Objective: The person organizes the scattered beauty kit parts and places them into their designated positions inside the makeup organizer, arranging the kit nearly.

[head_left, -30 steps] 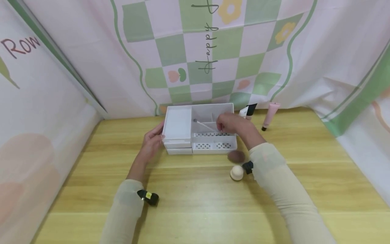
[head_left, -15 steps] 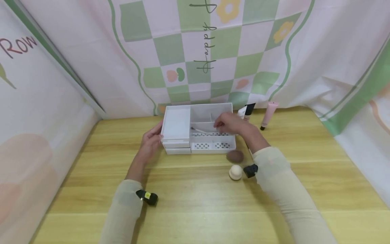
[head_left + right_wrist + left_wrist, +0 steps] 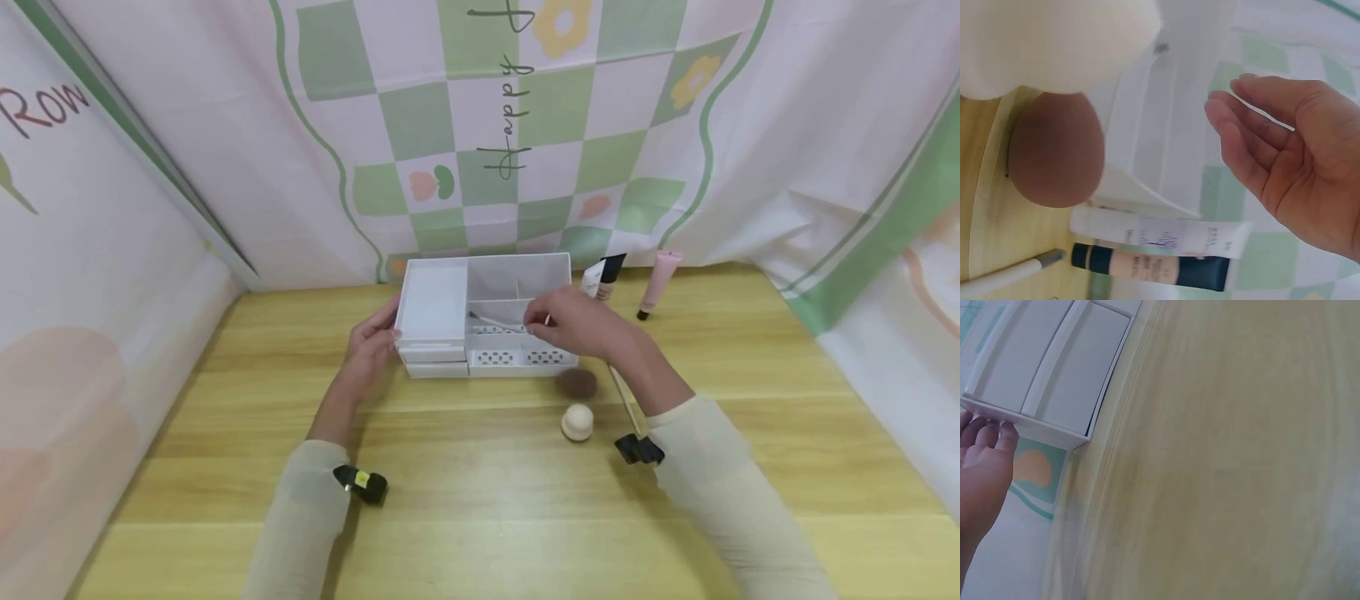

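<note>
Left hand (image 3: pixel 369 350): straight fingers brace the white organizer (image 3: pixel 483 317) at mid-tabletop.
Right hand (image 3: pixel 573 323): relaxed, empty, over the right compartments.
Brush (image 3: pixel 497 320): inside organizer.
Tip: keep organizer steadied.

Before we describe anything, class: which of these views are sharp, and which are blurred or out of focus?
Head view: evenly lit, sharp on the white organizer. Left wrist view: table smeared by blur. Right wrist view: cream sponge and brown sponge close and soft, right hand clearer.
</note>
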`<action>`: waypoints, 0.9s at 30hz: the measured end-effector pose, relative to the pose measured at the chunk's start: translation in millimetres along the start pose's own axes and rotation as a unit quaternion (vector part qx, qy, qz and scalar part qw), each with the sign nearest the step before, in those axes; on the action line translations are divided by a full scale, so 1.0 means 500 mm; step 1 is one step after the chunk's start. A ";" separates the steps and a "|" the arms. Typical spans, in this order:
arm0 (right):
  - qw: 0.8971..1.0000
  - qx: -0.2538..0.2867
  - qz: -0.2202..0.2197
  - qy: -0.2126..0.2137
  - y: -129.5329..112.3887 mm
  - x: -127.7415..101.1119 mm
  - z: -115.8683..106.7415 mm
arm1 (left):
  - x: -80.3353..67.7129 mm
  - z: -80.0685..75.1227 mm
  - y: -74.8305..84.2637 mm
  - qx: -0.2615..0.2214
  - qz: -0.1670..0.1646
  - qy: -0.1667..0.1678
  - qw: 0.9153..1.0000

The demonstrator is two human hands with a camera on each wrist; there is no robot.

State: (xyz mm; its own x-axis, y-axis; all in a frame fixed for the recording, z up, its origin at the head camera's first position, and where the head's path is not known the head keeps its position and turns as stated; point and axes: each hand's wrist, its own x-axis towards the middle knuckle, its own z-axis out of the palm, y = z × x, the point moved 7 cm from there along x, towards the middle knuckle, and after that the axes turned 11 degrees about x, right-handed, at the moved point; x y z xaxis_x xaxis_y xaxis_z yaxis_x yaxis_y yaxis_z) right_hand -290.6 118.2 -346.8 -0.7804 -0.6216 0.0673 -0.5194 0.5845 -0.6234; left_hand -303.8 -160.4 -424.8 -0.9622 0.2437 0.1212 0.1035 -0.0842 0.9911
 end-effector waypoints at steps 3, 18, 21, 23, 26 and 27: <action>1.000 -0.017 -0.003 -0.001 -0.023 -0.023 0.001 | 0.001 0.000 0.002 -0.002 -0.002 0.003 1.000; 0.997 -0.011 0.048 0.064 0.023 -0.140 -0.045 | -0.003 -0.003 -0.001 -0.001 -0.003 0.006 1.000; 0.994 -0.005 0.067 0.082 0.046 -0.162 -0.057 | -0.004 -0.002 0.001 0.000 -0.002 0.006 1.000; 0.992 -0.005 0.085 0.091 0.061 -0.177 -0.064 | -0.004 -0.001 0.002 0.001 0.000 0.004 1.000; 0.988 0.000 0.113 0.102 0.086 -0.198 -0.072 | -0.003 0.002 0.004 -0.004 0.000 0.007 1.000; 0.987 0.003 0.121 0.103 0.095 -0.205 -0.074 | -0.003 0.002 0.003 -0.005 -0.001 0.009 1.000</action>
State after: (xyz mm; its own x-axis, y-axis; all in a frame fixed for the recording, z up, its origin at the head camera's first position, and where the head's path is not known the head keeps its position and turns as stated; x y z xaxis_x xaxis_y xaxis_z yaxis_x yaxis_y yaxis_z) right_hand -248.3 228.8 -354.6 -0.9362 -0.3439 0.0730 -0.3074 0.6999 -0.6447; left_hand -301.9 -159.8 -423.2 -0.9667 0.2270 0.1181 0.0993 -0.0925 0.9907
